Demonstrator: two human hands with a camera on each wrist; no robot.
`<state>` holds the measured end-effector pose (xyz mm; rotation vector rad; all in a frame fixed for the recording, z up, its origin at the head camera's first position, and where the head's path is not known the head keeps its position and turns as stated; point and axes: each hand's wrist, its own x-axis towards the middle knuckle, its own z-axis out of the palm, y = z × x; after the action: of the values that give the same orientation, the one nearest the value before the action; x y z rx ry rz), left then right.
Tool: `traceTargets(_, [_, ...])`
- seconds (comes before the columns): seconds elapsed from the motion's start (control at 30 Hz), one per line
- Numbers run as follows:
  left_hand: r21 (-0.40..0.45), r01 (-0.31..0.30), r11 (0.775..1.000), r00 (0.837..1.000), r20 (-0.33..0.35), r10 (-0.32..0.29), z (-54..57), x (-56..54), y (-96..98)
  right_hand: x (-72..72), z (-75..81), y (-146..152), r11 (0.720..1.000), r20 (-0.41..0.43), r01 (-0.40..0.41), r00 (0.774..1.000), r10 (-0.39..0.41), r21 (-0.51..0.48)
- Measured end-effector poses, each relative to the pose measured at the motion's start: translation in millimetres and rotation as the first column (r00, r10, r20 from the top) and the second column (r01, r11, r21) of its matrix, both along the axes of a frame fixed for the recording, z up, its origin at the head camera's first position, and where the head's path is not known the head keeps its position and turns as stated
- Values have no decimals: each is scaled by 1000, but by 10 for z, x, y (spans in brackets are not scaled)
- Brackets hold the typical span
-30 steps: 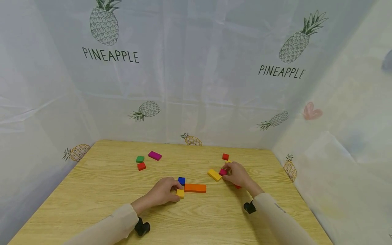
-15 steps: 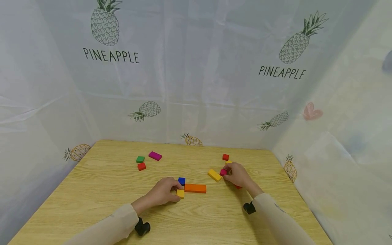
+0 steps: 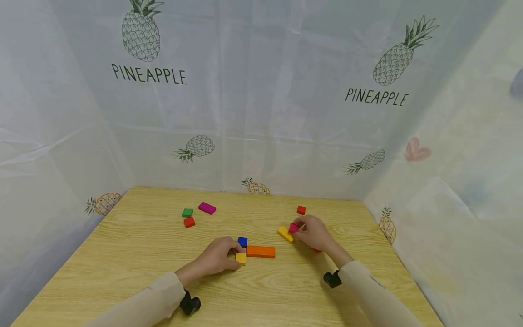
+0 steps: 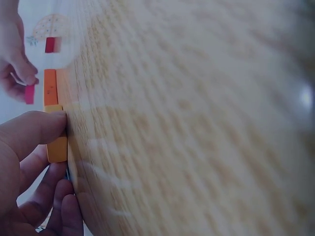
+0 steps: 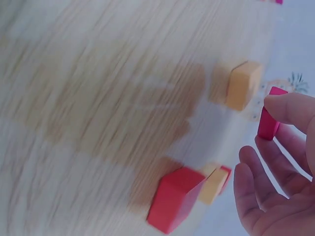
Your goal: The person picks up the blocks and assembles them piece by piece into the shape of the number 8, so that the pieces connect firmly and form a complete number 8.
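Bare left hand [image 3: 215, 256]: thumb [image 4: 39, 129] opposes curled fingers [image 4: 62, 196] in pinch. Bare right hand [image 3: 314, 233]: sits farther forward, thumb-and-finger pinch, remaining fingers loosely curled. Cream-sleeved forearms [image 3: 143, 300] angle inward; wrists [image 3: 186, 274] exposed.

Table [image 3: 122, 254] | yellow block [image 3: 240, 259] | orange block [image 3: 260, 251] | blue block [image 3: 243, 241] | green block [image 3: 187, 212]

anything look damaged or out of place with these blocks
Nothing really stands out, and I see no damage. The long yellow block lies at a slant to the orange block, but that seems ordinary for loose pieces. The left hand holds the small yellow block; the right hand pinches the pink block.
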<state>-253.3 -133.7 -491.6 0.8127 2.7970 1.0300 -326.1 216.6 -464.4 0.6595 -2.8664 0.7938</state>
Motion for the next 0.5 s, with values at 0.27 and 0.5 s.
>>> traceTargets(0.27, [5,-2,1000,1000,5,2,-10,-3,-7,144,48,-165,993,1,-99,995,99,-70])
traceTargets(0.5, [3,-1,1000,1000,5,1,-13,-9,-5,234,19,-284,985,35,-136,990,140,-104])
